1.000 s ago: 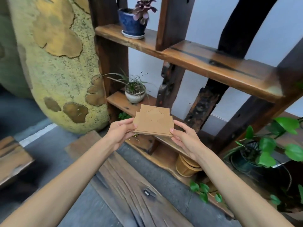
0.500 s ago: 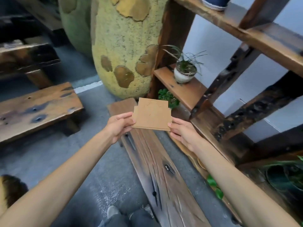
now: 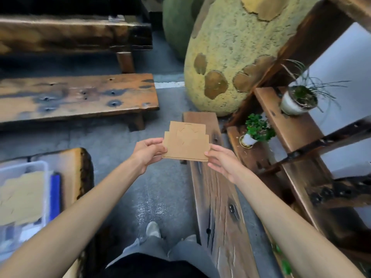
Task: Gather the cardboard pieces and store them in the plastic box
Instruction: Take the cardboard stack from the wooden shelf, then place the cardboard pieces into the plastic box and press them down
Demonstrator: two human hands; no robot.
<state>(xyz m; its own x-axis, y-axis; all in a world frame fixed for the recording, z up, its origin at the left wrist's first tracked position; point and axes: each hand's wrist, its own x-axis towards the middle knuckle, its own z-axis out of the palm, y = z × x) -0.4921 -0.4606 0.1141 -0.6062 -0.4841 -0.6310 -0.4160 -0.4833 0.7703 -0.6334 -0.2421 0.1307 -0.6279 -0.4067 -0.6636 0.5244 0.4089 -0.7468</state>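
Note:
I hold a small stack of brown cardboard pieces (image 3: 186, 143) flat in front of me, above the floor. My left hand (image 3: 147, 151) pinches its left edge and my right hand (image 3: 220, 160) pinches its right edge. A clear plastic box (image 3: 43, 169) sits at the far left on a low wooden table, well apart from the stack. Inside it lies more brown cardboard (image 3: 22, 195), partly cut off by the frame edge. A blue object (image 3: 54, 195) lies beside the box.
A wooden bench (image 3: 76, 96) stands ahead on the left, a darker one behind it. A long plank (image 3: 216, 197) runs along the floor under my right arm. A yellow-green sculpture (image 3: 226, 55) and a wooden shelf with potted plants (image 3: 299, 99) fill the right.
The view has swung left and down, away from the shelf. The benches, my feet and the plastic box have come into view. Both hands keep the same hold on the cardboard stack.

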